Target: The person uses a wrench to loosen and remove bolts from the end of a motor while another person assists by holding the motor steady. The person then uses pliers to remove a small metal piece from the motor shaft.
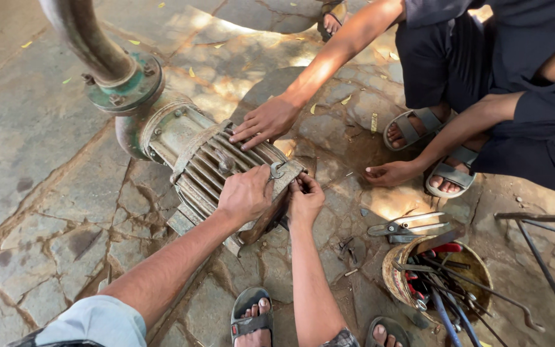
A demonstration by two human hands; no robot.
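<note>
Both hands, left hand (245, 193) and right hand (305, 200), grip the ribbed motor (210, 164) on stone paving (40, 128)

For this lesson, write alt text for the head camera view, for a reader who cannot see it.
The person's left hand holds a spanner at the end of a finned grey motor lying on stone paving, right hand beside it. A co-worker's hand rests on the fins; a tool basket stands nearby.
</note>
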